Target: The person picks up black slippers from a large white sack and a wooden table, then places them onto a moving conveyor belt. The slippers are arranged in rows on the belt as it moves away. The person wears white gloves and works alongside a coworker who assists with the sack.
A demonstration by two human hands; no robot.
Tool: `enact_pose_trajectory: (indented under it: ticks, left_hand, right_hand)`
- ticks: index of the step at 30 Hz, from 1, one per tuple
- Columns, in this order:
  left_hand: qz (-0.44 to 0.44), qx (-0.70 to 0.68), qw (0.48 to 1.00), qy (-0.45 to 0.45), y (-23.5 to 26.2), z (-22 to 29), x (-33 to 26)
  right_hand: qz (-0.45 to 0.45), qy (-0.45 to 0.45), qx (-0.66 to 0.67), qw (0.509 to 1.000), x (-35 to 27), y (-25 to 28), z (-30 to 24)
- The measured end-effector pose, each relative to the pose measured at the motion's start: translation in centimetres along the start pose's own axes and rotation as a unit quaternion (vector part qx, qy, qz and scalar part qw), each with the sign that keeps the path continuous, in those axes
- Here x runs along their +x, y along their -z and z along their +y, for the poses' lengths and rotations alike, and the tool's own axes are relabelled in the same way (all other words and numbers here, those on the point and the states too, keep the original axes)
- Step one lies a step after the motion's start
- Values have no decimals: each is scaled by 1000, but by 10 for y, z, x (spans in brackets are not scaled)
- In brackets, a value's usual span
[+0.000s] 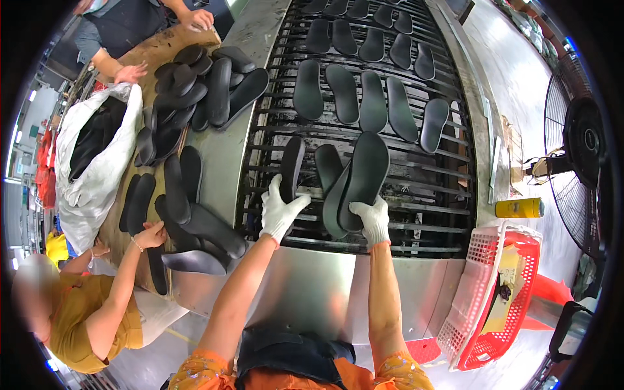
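Over the slatted rack [435, 210], the gloved left hand [290, 195] spreads thumb and forefinger astride the near end of a narrow black insole [294, 159], contact uncertain, its long axis pointing away. Rightward, the gloved right hand's [372, 218] closed grip pinches a broad black insole [369, 166], slanting away, by its near end.

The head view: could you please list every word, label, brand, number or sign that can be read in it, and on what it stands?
Fan hub: small pale mark, too small to read.
Yellow container: dark marks, too small to read.
Yellow sheet in the red basket: dark marks, too blurred to read.
Black soles: no lettering that I can make out.
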State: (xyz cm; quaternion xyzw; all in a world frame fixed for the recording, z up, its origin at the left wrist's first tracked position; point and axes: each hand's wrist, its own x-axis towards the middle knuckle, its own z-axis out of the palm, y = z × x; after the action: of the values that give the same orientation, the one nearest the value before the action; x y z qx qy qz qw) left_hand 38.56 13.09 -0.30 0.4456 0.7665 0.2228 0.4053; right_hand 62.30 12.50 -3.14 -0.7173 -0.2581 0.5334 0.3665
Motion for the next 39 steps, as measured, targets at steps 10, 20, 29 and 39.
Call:
enact_pose_trajectory:
  ticks: [10, 20, 29, 39]
  left_hand:
    - [29, 83, 992, -90, -34, -24, 25]
    - [11, 21, 992, -125, -30, -38, 45]
    - [38, 3, 994, -106, -15, -58, 56]
    - [192, 63, 966, -164, 83, -105, -27]
  right_hand:
    - [63, 57, -74, 994, 25, 12, -4]
    - [51, 103, -68, 991, 80, 102, -1]
    - [26, 83, 15, 996, 71, 56, 22]
    - [120, 66, 47, 989, 118, 140, 50]
